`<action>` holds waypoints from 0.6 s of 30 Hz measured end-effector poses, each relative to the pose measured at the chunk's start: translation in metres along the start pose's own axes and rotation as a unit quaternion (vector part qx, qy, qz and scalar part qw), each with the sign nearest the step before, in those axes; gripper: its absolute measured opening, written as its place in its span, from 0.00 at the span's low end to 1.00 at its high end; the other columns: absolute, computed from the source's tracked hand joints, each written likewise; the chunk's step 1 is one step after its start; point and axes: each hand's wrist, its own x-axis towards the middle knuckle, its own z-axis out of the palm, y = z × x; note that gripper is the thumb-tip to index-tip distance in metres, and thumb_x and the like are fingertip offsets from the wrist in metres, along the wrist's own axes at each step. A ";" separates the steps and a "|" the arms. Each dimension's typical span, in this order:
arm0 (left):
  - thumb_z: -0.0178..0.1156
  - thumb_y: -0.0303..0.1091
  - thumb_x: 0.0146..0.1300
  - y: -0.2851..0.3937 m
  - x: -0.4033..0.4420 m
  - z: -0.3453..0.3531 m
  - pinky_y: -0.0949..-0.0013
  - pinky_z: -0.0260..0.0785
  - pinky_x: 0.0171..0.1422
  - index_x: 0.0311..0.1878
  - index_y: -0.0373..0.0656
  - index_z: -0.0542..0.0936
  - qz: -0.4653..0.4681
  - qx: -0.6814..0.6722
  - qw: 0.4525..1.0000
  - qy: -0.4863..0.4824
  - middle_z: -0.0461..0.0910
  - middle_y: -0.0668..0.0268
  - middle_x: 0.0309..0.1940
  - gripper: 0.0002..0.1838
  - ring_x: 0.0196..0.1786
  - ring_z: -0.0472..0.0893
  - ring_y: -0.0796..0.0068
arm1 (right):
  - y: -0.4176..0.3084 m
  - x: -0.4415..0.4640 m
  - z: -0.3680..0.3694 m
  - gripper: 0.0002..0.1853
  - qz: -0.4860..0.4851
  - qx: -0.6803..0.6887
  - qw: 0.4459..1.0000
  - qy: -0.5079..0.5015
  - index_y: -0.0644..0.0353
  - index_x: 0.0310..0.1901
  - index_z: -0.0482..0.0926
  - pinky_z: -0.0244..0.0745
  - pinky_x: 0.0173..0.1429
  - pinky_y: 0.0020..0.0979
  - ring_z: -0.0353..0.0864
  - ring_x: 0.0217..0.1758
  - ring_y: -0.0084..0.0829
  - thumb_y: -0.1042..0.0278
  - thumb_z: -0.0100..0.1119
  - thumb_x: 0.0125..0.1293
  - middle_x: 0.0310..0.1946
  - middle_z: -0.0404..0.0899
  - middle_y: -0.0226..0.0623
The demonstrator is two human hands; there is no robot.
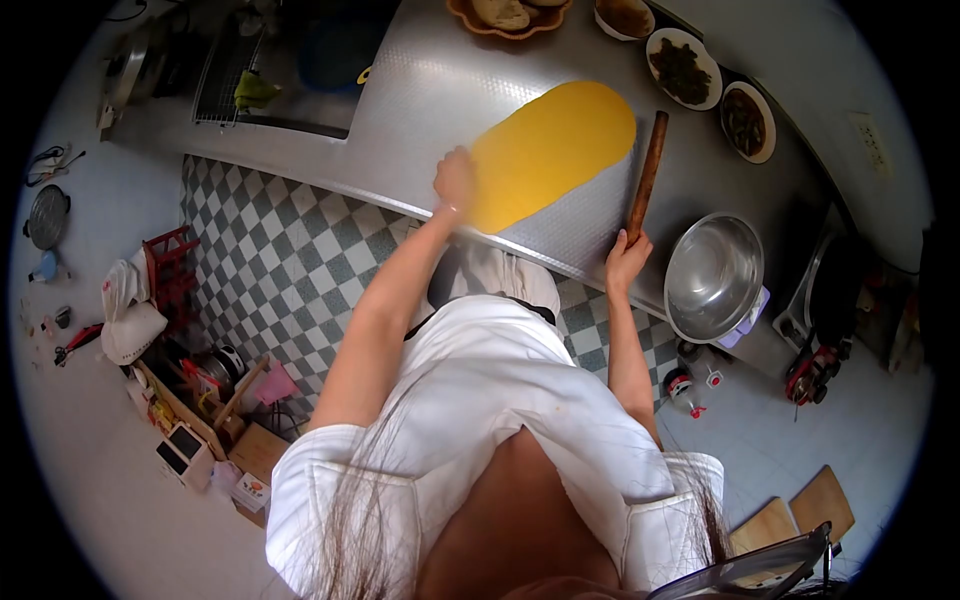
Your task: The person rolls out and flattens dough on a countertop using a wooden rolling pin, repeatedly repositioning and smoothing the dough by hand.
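A long oval sheet of yellow dough [555, 150] lies flat on the metal counter [400, 130], its near end close to the counter's front edge. My left hand [456, 182] is at the left side of that near end, seemingly touching the dough. Motion blurs its fingers, so I cannot tell whether they grip the edge. To the right of the sheet, my right hand [627, 262] is closed around the lower end of a wooden rolling pin [650, 170]. The pin points away from me, beside the dough.
A steel bowl [714, 278] stands right of my right hand. Several dishes of food, including a plate of greens [684, 68], line the back edge, near a basket of bread [510, 15]. At the left is a sink [300, 70] with a green cloth [256, 91].
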 end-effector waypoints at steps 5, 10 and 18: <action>0.64 0.39 0.58 -0.004 0.001 0.000 0.53 0.72 0.44 0.38 0.43 0.81 -0.023 -0.033 0.999 -0.031 0.82 0.54 0.35 0.10 0.39 0.82 0.50 | 0.001 -0.001 -0.003 0.20 0.010 0.010 1.000 0.003 0.72 0.55 0.69 0.67 0.57 0.42 0.72 0.50 0.53 0.65 0.55 0.69 0.49 0.69 0.55; 0.64 0.40 0.57 0.004 0.013 -0.017 0.55 0.73 0.47 0.45 0.43 0.82 -0.043 0.005 0.987 -0.154 0.83 0.53 0.38 0.16 0.43 0.82 0.51 | 0.005 -0.002 -0.005 0.20 0.010 0.017 1.000 0.006 0.72 0.55 0.70 0.67 0.57 0.42 0.72 0.50 0.54 0.65 0.55 0.68 0.49 0.69 0.55; 0.64 0.42 0.57 0.000 0.010 -0.014 0.56 0.74 0.45 0.42 0.41 0.83 -0.009 0.001 0.994 -0.110 0.84 0.53 0.35 0.16 0.40 0.83 0.53 | 0.010 0.011 0.001 0.19 0.002 0.014 0.999 0.041 0.70 0.54 0.71 0.65 0.58 0.43 0.70 0.51 0.53 0.66 0.57 0.66 0.47 0.69 0.55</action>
